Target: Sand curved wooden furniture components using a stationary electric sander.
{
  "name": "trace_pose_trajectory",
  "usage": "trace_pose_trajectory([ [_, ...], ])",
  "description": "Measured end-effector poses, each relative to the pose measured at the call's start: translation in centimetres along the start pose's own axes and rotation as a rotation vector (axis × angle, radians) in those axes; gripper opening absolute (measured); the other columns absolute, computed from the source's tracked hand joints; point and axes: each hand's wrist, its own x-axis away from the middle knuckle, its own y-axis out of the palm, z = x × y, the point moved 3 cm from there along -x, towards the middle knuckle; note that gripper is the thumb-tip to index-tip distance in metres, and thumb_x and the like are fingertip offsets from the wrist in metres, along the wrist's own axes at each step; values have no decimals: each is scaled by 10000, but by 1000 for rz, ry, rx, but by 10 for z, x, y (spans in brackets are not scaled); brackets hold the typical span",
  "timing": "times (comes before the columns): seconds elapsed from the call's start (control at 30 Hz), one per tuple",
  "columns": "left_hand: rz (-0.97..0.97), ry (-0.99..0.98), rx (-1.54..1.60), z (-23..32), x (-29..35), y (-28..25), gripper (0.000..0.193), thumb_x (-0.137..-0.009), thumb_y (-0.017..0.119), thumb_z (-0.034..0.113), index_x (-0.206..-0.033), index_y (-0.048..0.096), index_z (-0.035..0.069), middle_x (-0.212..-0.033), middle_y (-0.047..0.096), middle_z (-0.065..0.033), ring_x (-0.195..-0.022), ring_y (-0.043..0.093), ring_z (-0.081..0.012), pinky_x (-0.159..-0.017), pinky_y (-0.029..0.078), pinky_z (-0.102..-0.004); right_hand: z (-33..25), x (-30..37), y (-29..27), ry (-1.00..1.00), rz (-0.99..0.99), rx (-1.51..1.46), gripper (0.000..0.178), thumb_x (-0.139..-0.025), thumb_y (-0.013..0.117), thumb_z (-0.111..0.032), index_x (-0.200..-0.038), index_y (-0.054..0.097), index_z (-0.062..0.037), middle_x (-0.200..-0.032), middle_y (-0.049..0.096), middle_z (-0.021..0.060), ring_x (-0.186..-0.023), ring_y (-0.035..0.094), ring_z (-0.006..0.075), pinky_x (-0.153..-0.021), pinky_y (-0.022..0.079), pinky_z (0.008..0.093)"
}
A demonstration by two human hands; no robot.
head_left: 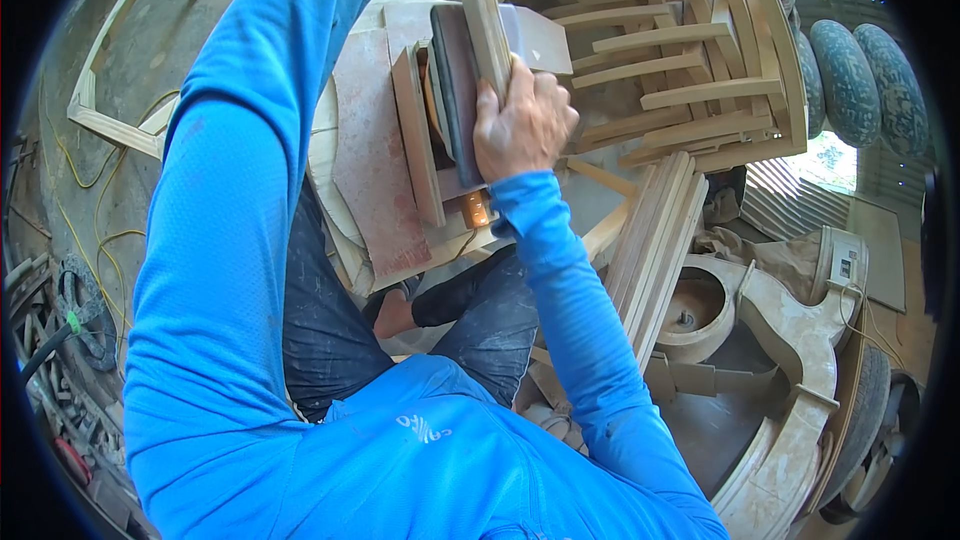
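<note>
Right hand (525, 125), 1; wooden bar (480, 15), 1; dark belt (457, 90), 1; blue sleeves (220, 210), 2; trouser legs (325, 325), 2; foot (395, 315), 1; angular wooden frame (115, 131) at left, 1; mottled rounded bodies (845, 80) at right, 3; bundle of long wooden strips (650, 240), 1; stack of slatted wooden frames (660, 37), 1, its members seemingly at least 2, overlap hiding the exact number.

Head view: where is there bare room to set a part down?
Free: the brown sheet, between the left sleeve and upright board; most of the floor between that sleeve and the wooden frame. Crowded: the right side, with stacked frames, wood strips and a white machine; around the right hand and its wooden bar.
</note>
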Motion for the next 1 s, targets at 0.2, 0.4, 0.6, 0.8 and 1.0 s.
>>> trace_pose_trajectory([
  [0.2, 300, 3, -366, 3, 15, 38, 1010, -836, 636, 298, -1662, 66, 176, -1519, 404, -235, -1406, 437, -424, -1174, 353, -500, 10, 0, -1, 4, 7, -8, 511, -840, 778, -310, -1283, 625, -105, -1016, 597, 110, -1005, 569, 310, -852, 392, 462],
  [0.4, 171, 38, -468, 0, 104, 86, 934, -877, 551, 354, -1666, 97, 147, -1662, 197, -279, -1569, 134, -412, -1272, 65, -537, 33, 81, -56, 34, -100, -8, 546, -825, 774, -306, -1309, 605, -118, -1032, 576, 119, -1022, 557, 322, -845, 392, 459],
  [0.6, 96, -18, -719, 5, 251, 138, 871, -951, 496, 390, -1670, 76, 135, -1698, 102, -276, -1585, -94, -417, -1257, -74, -571, 61, 189, -164, 33, -358, -70, 510, -831, 757, -219, -1299, 606, -84, -1009, 567, 142, -949, 552, 347, -818, 433, 452],
  [0.8, -6, 62, -527, 40, 411, 199, 925, -879, 599, 377, -1642, 192, 49, -1659, 73, -369, -1566, -64, -493, -1248, -54, -601, 79, 294, -293, 123, -544, -85, 477, -812, 754, -121, -1256, 616, -16, -940, 548, 164, -865, 523, 361, -756, 445, 456],
  [1.0, 32, 68, -383, 38, 449, 208, 942, -843, 629, 358, -1627, 224, 30, -1645, 127, -370, -1569, -56, -484, -1238, -44, -626, 65, 302, -331, 137, -610, -1, 463, -790, 754, -106, -1225, 629, -6, -931, 547, 157, -848, 516, 350, -755, 432, 449],
])
